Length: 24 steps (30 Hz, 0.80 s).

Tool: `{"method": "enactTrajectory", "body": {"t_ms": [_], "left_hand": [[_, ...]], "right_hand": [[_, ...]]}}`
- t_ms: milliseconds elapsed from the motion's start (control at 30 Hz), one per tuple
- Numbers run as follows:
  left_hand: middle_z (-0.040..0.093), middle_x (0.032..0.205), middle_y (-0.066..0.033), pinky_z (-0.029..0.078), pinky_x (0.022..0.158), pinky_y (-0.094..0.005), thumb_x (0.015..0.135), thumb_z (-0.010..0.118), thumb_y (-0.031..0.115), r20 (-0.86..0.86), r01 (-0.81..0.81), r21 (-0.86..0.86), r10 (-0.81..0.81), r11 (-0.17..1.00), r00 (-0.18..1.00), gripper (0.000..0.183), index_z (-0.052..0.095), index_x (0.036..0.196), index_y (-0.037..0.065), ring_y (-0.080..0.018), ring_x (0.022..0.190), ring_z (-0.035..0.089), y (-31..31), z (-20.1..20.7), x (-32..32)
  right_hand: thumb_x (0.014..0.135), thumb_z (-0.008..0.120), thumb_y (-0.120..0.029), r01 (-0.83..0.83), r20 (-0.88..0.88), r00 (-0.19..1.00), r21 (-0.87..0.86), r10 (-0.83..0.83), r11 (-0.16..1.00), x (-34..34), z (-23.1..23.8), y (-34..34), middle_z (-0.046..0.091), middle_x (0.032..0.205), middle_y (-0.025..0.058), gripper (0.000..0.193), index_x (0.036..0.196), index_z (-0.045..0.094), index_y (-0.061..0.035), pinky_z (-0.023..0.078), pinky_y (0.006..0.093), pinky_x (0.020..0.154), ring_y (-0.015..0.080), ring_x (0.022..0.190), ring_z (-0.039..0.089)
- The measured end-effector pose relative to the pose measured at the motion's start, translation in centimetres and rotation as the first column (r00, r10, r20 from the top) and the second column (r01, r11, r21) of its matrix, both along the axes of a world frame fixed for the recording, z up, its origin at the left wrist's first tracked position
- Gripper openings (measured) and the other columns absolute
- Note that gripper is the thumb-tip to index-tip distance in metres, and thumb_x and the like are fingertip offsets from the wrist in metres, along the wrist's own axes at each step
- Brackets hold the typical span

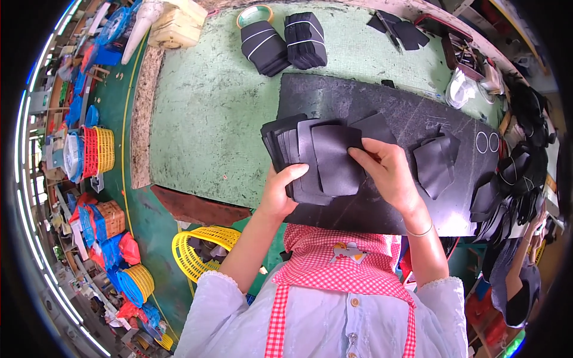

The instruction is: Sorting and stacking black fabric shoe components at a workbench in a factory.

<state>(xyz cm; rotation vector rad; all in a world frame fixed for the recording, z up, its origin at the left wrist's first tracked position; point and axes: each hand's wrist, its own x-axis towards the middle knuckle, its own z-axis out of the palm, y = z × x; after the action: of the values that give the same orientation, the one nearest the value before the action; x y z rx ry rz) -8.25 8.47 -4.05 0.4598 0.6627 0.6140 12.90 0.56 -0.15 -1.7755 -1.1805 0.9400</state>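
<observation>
My left hand (282, 188) grips a fanned stack of black leather-like pieces (283, 146) above the black mat, its thumb pressed across their lower part. The thumb and fingers of my right hand (388, 173) pinch the right edge of the front piece (339, 161), which overlaps the stack. Another black piece (377, 127) shows behind my right fingers; whether it touches the mat I cannot tell. Right of that hand, a few loose black pieces (436, 161) lie overlapping on the mat.
The black mat (310, 95) lies on a green-topped table (203, 119). Two banded black bundles (262, 48) and a tape roll (240, 18) are at the far side. White rubber bands (477, 142) and black straps lie right. A yellow basket (179, 253) stands below left; a co-worker (525, 286) is at right.
</observation>
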Motion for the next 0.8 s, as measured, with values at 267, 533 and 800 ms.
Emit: {"method": "enactTrajectory", "body": {"t_ms": [267, 533, 800], "left_hand": [[0.064, 0.119, -0.0133, 0.055, 0.090, -0.0403, 0.085, 0.058, 0.004, -0.007, 0.009, -0.039, -0.009, 0.999, 1.000, 0.047, 0.052, 0.131, 0.000, -0.0247, 0.106, 0.066, 0.0, -0.1, 0.1], [0.064, 0.119, -0.0130, 0.054, 0.091, -0.0387, 0.087, 0.062, 0.006, -0.018, 0.006, 0.013, -0.005, 1.000, 1.000, 0.045, 0.053, 0.130, 0.000, -0.0237, 0.106, 0.066, -0.4, 0.5, 1.2], [0.064, 0.119, -0.0143, 0.055, 0.091, -0.0405, 0.086, 0.059, 0.005, 0.040, 0.064, -0.023, -0.063, 0.998, 0.997, 0.046, 0.052, 0.131, -0.001, -0.0253, 0.108, 0.066, -0.8, 0.3, 1.8]], "right_hand": [[0.080, 0.080, -0.022, 0.079, 0.263, 0.959, 0.120, -0.109, 0.990, 0.6, 1.6, -0.1, 0.062, 0.085, 0.0094, 0.027, 0.094, 0.067, -0.0039, 0.051, 0.0352, 0.072, 0.0243, 0.081, 0.064], [0.080, 0.082, -0.025, 0.136, 0.280, 0.949, 0.046, -0.143, 0.990, 0.8, 1.7, -0.3, 0.061, 0.080, 0.0086, 0.032, 0.094, 0.064, -0.0035, 0.050, 0.0329, 0.067, 0.0209, 0.073, 0.061], [0.087, 0.076, -0.017, 0.024, -0.106, 0.994, -0.097, -0.034, 0.995, 1.7, -0.2, -1.3, 0.048, 0.065, -0.0013, 0.025, 0.087, 0.060, 0.0016, 0.035, 0.0215, 0.052, 0.0019, 0.061, 0.037]]}}
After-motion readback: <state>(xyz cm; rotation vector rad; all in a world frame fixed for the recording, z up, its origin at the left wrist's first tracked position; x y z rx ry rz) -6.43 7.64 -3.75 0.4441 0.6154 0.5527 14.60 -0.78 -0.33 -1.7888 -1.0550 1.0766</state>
